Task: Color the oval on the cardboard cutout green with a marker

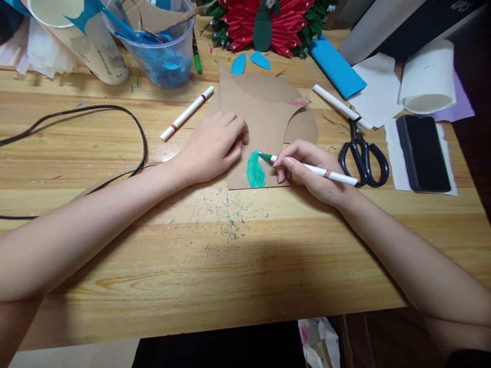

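Note:
My right hand (307, 171) is closed round a white marker (333, 175) with a green tip and an orange band. The tip touches a green painted shape (255, 170), curved like a bean or leaf, on a sheet of brown cardboard (257, 112). My left hand (217, 145) rests on the cardboard's left part, its fingers curled in and nothing visible in them. Further back, a cut strip of the cardboard curls up, with red marks on it. A second white marker (187, 113) with red bands lies left of the sheet.
Black-handled scissors (362, 158) and a black phone (423, 153) lie to the right, near a white roll (427, 76). A clear plastic tub (169, 64) of scraps and a paper cup (95, 56) stand back left. A black cable (130, 115) loops at left. Behind sits a red flower decoration (245, 23).

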`<state>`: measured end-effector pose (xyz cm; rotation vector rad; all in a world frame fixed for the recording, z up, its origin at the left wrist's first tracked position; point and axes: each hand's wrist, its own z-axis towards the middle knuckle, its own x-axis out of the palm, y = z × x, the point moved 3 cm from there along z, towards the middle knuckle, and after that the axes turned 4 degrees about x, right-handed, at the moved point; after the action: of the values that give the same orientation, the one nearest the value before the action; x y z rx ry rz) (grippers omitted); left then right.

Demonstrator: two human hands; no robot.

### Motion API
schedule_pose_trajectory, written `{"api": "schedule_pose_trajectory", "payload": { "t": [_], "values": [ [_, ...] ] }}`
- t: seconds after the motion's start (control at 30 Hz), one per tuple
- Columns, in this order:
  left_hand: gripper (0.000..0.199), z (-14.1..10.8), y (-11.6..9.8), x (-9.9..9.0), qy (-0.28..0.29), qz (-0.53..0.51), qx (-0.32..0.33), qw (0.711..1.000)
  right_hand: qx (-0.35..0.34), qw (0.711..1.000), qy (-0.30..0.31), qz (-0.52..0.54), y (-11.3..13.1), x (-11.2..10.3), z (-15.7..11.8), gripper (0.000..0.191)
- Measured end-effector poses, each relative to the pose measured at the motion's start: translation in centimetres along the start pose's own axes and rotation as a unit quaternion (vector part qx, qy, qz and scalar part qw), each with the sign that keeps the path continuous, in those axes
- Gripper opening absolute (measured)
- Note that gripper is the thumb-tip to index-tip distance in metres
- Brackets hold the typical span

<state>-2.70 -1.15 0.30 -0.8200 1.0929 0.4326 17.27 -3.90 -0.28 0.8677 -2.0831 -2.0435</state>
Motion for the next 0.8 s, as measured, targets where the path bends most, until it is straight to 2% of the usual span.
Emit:
{"api": "schedule_pose_trajectory", "payload": {
  "t": [0.8],
  "values": [
    [0.023,-0.07,0.12,0.04,-0.002,-0.008,0.002,1.000,0.013,1.000,-0.007,-0.004,0.17,0.02,-0.05,0.024]
  ]
}}
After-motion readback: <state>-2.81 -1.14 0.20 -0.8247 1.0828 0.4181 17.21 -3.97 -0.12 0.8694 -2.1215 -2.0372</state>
